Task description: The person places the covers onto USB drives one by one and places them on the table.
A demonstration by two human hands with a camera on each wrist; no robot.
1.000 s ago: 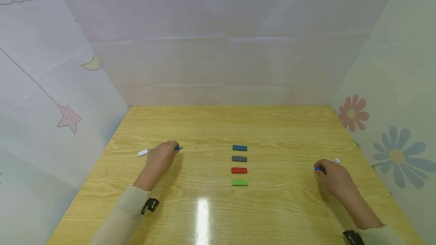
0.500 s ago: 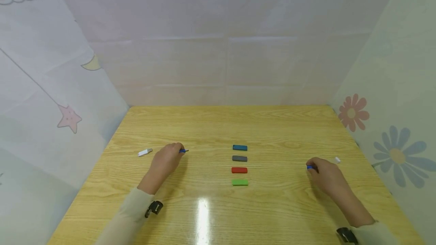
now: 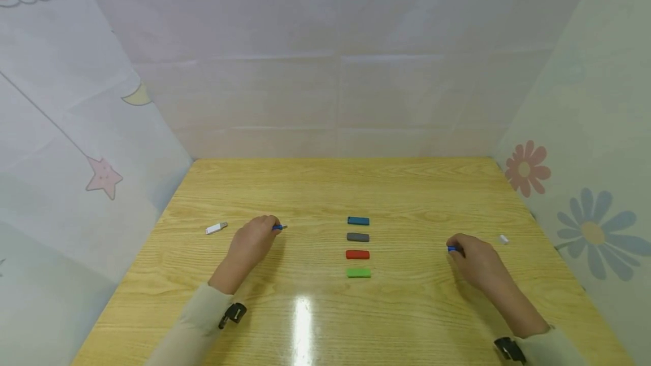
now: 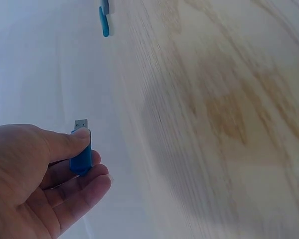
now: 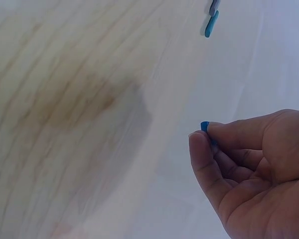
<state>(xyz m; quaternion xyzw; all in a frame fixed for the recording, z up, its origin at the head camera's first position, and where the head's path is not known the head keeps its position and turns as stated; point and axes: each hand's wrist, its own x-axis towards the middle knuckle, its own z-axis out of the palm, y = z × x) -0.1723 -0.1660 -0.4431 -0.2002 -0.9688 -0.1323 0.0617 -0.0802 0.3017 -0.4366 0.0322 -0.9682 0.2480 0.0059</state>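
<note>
My left hand (image 3: 252, 242) pinches a blue USB stick (image 4: 80, 162) between thumb and fingers, its metal plug pointing toward the middle of the table. On the other side, my right hand (image 3: 480, 261) pinches a small blue cap (image 5: 204, 126), mostly hidden by the fingertips. Between the hands lies a column of capped-looking sticks: a dark blue one (image 3: 358, 221), a grey one (image 3: 358, 237), a red one (image 3: 357, 254) and a green one (image 3: 358, 273). Both hands are held apart from this column.
A white USB stick (image 3: 216, 228) with its plug bare lies left of my left hand. The small white cap (image 3: 503, 239) is on the far right. Papered walls surround the wooden table (image 3: 325, 185) at the back and sides.
Both hands have moved inward, the left to the right with the USB stick and the right to the left with the cap. The white stick and white cap now show fully.
</note>
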